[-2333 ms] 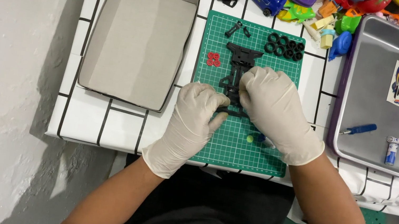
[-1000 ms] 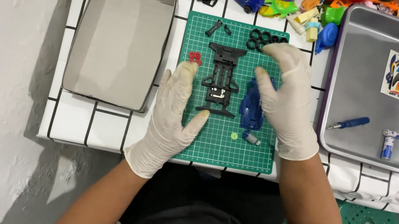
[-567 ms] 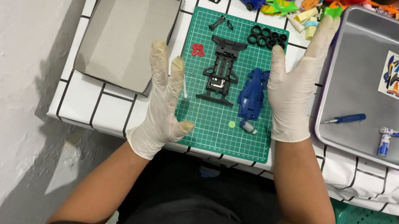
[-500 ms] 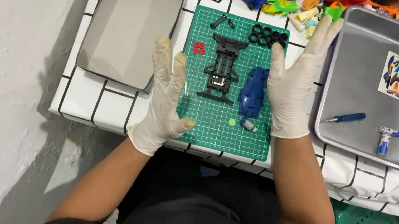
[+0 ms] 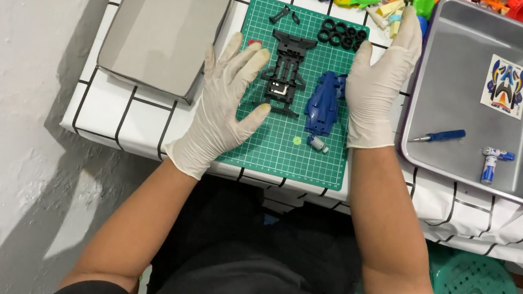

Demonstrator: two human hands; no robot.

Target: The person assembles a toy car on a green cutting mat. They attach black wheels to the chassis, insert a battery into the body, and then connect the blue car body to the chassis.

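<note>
Gloves cover both hands, which lie flat and spread on the green mat (image 5: 273,159), holding nothing: the left hand (image 5: 223,102) at the mat's left edge, the right hand (image 5: 377,88) at its right. Between them sit a black chassis (image 5: 283,73) and, just beside it, a blue body shell (image 5: 323,104). Both look like light, stiff plastic with thin tabs that could snap, so gripping each by its long side rails seems safest. Black tyres (image 5: 341,34) cluster near the top, and a small motor (image 5: 316,143) lies below the shell.
</note>
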